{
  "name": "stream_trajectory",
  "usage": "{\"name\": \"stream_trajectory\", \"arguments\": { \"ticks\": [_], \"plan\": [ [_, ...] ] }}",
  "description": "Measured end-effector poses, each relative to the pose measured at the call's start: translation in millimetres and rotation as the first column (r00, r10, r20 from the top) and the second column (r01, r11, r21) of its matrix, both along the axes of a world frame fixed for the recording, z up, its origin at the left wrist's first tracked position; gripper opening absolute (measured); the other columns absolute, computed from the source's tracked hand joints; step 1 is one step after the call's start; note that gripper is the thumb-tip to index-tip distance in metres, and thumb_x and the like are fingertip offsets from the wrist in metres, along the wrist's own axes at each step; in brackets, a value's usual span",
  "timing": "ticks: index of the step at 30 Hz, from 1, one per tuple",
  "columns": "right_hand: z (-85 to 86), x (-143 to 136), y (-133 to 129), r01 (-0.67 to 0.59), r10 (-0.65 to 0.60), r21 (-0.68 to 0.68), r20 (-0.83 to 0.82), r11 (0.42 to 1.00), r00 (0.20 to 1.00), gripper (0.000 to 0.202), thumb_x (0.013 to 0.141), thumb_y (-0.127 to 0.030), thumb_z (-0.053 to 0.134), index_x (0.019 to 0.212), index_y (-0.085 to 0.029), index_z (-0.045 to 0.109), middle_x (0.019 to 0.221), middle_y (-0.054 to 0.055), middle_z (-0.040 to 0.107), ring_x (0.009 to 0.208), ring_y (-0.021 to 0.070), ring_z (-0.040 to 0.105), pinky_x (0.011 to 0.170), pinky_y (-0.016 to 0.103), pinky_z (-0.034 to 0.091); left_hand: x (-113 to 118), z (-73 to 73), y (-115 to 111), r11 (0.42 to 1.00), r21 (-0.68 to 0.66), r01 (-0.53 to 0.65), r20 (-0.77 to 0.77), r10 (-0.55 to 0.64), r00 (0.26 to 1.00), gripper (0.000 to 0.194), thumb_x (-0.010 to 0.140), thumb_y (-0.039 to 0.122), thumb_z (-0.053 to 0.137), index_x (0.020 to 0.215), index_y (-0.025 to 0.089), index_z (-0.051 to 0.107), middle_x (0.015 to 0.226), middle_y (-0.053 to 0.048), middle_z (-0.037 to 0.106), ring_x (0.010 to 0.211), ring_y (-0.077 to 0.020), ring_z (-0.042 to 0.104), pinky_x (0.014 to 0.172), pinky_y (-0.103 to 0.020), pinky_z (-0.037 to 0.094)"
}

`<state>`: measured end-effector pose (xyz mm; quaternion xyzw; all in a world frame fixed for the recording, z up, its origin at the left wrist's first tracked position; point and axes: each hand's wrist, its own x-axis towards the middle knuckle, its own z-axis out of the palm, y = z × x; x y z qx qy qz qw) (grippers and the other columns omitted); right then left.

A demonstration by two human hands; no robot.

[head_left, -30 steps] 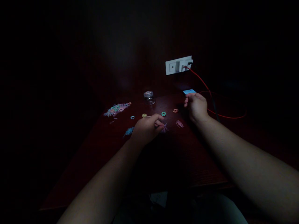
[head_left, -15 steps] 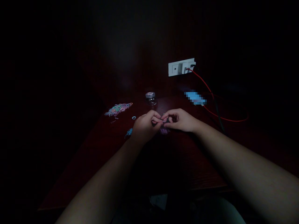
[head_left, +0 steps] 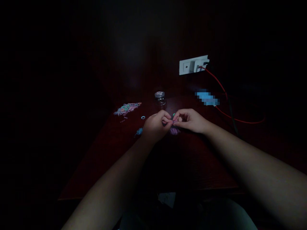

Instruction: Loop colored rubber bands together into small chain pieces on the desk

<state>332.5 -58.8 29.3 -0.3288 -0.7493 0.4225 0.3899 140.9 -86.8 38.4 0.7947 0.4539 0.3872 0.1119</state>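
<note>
My left hand and my right hand meet above the dark red table, thumbs and forefingers pinched. A small purple rubber band shows between their fingertips, partly hidden by them. Just below the fingers lies a heap of purple rubber bands. Something small and green peeks out behind the right fingertips. To the left of my left hand is a blue heap of bands, partly covered by that hand. One pale blue band rests alone beyond it.
A mixed-colour pile of rubber bands lies at the table's far left. Behind my hands stands a clear round jar with a lid. A red cable runs from the wall socket to a blurred blue object. The room is very dark.
The whole view has shifted, so everything appears farther right and slightly higher. Both hands keep pinching at the same spot above the purple heap. The green thing behind the fingers shows more.
</note>
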Motion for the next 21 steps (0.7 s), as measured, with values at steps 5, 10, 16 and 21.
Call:
{"name": "stream_trajectory", "arguments": {
  "ticks": [5,10,16,21],
  "plan": [
    [-5.1,0.0,4.4,0.0,-0.001,0.02,0.034,1.0,0.999,0.029,0.074,-0.04,0.072,0.079,-0.013,0.064,0.057,-0.003,0.054,0.05,0.0065,0.043,0.047,0.02,0.032,-0.1,-0.6,1.1,1.0,0.021,-0.008,-0.007,0.008,1.0,0.015,0.075,0.02,0.068,0.087,0.022,0.058,0.08,0.004,0.072,0.075,-0.0116,0.068,0.068,-0.023,0.05],
    [-5.4,0.2,4.8,0.013,-0.013,-0.007,0.015,1.0,1.0,0.029,0.073,-0.04,0.073,0.078,-0.013,0.063,0.056,-0.003,0.051,0.05,0.0067,0.041,0.046,0.02,0.031,-2.9,-2.2,4.6,0.999,0.047,0.007,-0.012,-0.006,1.0,0.014,0.075,0.019,0.067,0.086,0.021,0.059,0.081,0.003,0.072,0.075,-0.0119,0.067,0.07,-0.024,0.05],
    [-4.5,1.3,3.9,0.029,-0.029,-0.003,0.07,1.0,0.997,0.027,0.075,-0.041,0.071,0.079,-0.015,0.065,0.059,-0.002,0.054,0.05,0.0079,0.043,0.047,0.021,0.033,-5.9,-4.8,7.3,0.999,0.031,0.022,-0.027,-0.021,0.999,0.015,0.077,0.019,0.065,0.09,0.023,0.059,0.083,0.003,0.073,0.078,-0.0135,0.067,0.073,-0.027,0.052],
    [-6.1,2.3,7.1,0.047,-0.05,0.035,0.098,0.998,0.994,0.027,0.077,-0.043,0.068,0.08,-0.016,0.067,0.061,0.0,0.057,0.052,0.0102,0.047,0.049,0.023,0.037,-5.5,-6.5,7.7,0.999,0.034,0.038,-0.021,-0.037,0.999,0.015,0.077,0.02,0.064,0.09,0.023,0.058,0.083,0.003,0.073,0.077,-0.0141,0.067,0.076,-0.029,0.052]
  ]
}}
